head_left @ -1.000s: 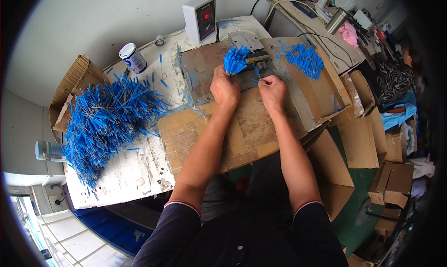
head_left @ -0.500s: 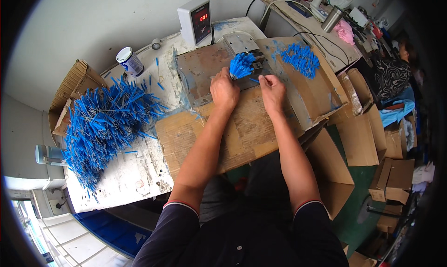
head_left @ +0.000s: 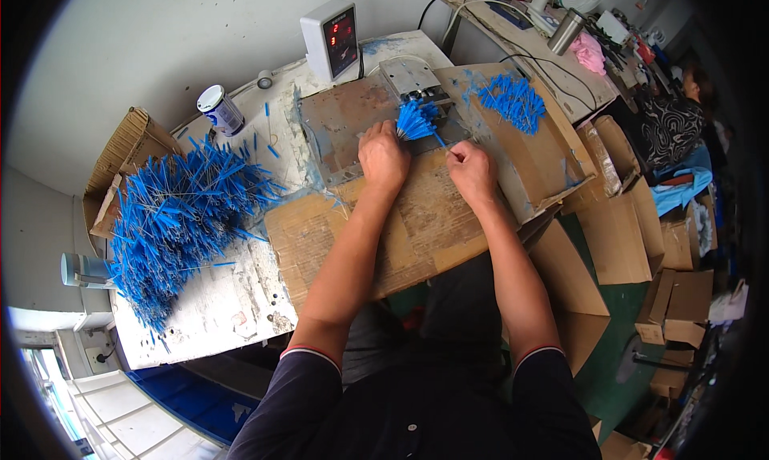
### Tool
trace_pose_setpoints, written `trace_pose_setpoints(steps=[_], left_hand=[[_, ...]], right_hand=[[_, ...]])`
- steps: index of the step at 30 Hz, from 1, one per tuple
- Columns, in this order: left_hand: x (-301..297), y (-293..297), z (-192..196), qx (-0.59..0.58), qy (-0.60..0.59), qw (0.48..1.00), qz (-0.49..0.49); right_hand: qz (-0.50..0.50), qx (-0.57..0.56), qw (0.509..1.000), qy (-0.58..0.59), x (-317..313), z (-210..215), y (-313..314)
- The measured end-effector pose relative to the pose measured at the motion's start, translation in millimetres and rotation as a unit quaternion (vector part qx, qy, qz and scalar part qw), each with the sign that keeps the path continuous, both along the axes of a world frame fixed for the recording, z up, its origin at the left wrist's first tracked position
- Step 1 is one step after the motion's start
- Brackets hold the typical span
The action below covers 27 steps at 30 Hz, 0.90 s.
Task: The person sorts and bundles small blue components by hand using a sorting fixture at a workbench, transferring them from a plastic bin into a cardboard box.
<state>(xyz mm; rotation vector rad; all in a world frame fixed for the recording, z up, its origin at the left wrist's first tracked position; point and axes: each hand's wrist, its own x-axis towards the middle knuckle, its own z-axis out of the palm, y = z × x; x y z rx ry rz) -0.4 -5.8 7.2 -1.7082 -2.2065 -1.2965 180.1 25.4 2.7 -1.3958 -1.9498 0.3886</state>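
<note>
My left hand (head_left: 384, 157) is closed round a fanned bundle of thin blue-tipped wire pieces (head_left: 415, 121), their blue ends pointing away to the right. Just to its right, my right hand (head_left: 472, 171) pinches one blue-tipped wire piece (head_left: 440, 140) between thumb and fingers. Its blue end points up and left, toward a small metal machine (head_left: 411, 75) right behind the bundle. Both wrists are over a worn cardboard sheet (head_left: 416, 236). Whether the single piece touches the machine, I cannot tell.
A large heap of blue-tipped wire pieces (head_left: 180, 219) covers the table's left side. A smaller pile (head_left: 513, 101) lies in a cardboard tray (head_left: 561, 159) on the right. Behind stand a box with a red digital display (head_left: 330, 39) and a white-lidded can (head_left: 220, 110). Another person (head_left: 677, 127) is at far right.
My right hand has moved slightly down and toward me with the single piece, now tilted more steeply. The red display reads differently. My left hand still holds the bundle.
</note>
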Motion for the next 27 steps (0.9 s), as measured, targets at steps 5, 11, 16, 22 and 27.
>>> trace_pose_setpoints(steps=[5,11,16,22,27], left_hand=[[-2.5,1.9,-2.6,-0.004,0.000,1.000,-0.001],[0.7,3.4,-2.2,-0.050,-0.039,0.996,0.056],[-6.2,-0.5,2.4,0.038,-0.161,0.982,0.087],[-3.7,-2.0,6.9,0.028,-0.205,0.976,0.070],[-4.8,-1.2,4.4,0.030,-0.201,0.977,0.063]], right_hand=[[-0.015,-0.046,0.996,0.078,-13.5,0.5,-0.2],[-0.036,-0.049,0.988,0.139,-20.6,-9.6,13.9],[-0.044,-0.038,0.987,0.148,-42.3,-7.9,14.1],[-0.081,-0.019,0.988,0.131,-50.7,-14.4,26.3],[-0.082,-0.004,0.986,0.144,-53.1,-14.5,23.8]])
